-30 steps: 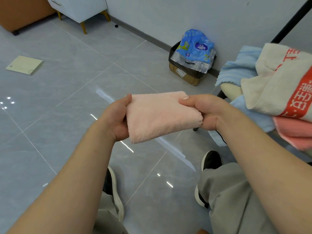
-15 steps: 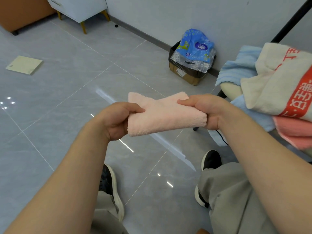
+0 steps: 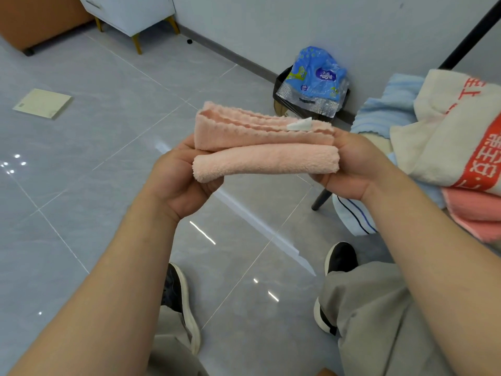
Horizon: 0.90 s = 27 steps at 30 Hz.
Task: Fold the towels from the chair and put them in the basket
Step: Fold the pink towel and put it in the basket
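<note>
Gripping the folded pink towel at both ends, the left hand curls round its left end and the right hand clasps its right end. The towel hangs level in the air above the grey tiled floor, ahead of the person's knees. A small white label shows near its upper right edge. Just to the right, a cream towel with a red band, a light blue towel and a coral towel lie heaped on the chair.

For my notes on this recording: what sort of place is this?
Probably a room in a home, though it could be an office: a grey tiled floor, a white cabinet on gold legs by the wall, and a chair heaped with towels.
</note>
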{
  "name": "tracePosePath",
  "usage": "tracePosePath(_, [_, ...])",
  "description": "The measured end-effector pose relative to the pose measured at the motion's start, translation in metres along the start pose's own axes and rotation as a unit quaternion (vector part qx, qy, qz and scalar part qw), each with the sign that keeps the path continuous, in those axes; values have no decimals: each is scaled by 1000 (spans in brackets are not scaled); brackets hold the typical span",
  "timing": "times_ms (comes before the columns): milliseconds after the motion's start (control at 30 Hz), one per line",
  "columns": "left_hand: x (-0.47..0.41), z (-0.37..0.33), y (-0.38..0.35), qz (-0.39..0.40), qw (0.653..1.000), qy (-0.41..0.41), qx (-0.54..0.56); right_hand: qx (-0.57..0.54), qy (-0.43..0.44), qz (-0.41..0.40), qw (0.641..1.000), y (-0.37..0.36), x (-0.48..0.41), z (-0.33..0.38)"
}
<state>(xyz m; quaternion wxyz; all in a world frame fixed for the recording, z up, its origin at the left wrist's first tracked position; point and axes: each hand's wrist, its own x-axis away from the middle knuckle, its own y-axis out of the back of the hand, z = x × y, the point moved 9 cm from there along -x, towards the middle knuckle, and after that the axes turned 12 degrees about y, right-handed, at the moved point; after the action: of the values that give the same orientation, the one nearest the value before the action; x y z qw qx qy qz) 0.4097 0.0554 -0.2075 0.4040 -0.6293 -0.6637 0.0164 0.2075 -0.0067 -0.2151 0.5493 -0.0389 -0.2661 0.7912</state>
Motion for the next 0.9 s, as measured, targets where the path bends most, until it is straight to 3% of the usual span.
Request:
tracePosePath(200, [-1, 7, 5, -4, 996, 45, 72, 28, -11, -9, 1000, 8, -2, -5])
tracePosePath(367, [-7, 13, 21, -92, 993, 76, 9, 62, -53, -5, 997, 7, 2, -10])
tracePosePath(467, [-11, 28, 23, -106, 985, 126, -60, 91, -76, -32, 992, 12, 2, -15])
tracePosePath(633, [-13, 28, 24, -127, 977, 109, -135, 186, -62, -39, 980, 15, 0, -25])
tracePosePath(900, [-14, 30, 23, -124, 978, 104, -133, 116, -90, -76, 986, 21, 2, -31])
